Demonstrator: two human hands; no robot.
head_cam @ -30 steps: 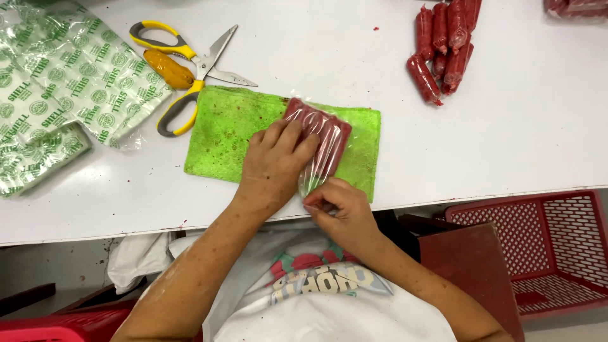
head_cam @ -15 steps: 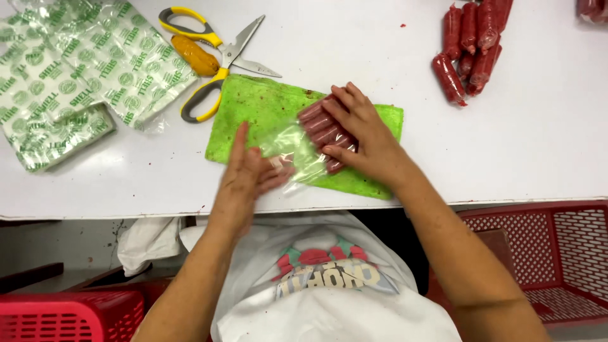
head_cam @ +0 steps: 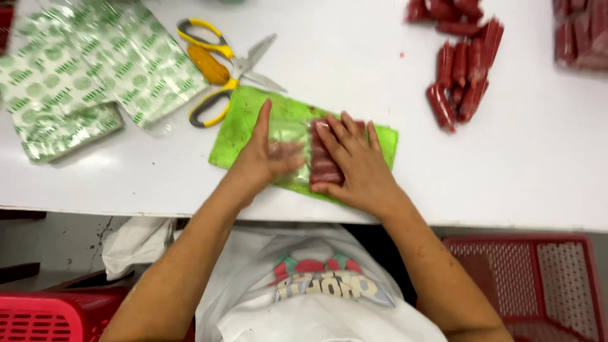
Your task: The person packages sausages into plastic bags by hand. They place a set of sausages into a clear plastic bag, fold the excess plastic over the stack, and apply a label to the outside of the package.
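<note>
The clear plastic pouch of short red sausages (head_cam: 320, 155) lies flat on the bright green rectangular cloth mat (head_cam: 244, 120), close to the near edge of the white tabletop (head_cam: 354, 69). The sausages sit side by side in the pouch's right part; its left part looks empty and transparent, with the green showing through.

Your right hand (head_cam: 354, 164) lies open, palm down, fingers spread over the sausages, pressing on the pouch rather than gripping it. Your left hand (head_cam: 266, 158) is also open and flat, fingers together and pointing away from you, resting on the empty left part of the pouch just beside the right hand. Its fingertips look slightly blurred.

Touching the far left corner of the mat are the yellow-and-grey-handled scissors (head_cam: 221, 69), blades partly apart and pointing right. Further left lies a loose spread of green-and-white printed plastic bags (head_cam: 82, 76), overlapping one another.

Well to the right of the mat, a small heap of loose red sausages (head_cam: 462, 76) rests on the tabletop, with more red sausages (head_cam: 579, 35) at the far right corner.

Below the tabletop edge, a red plastic mesh basket (head_cam: 544, 278) stands to your right, and another red plastic crate (head_cam: 47, 316) shows at your lower left.
</note>
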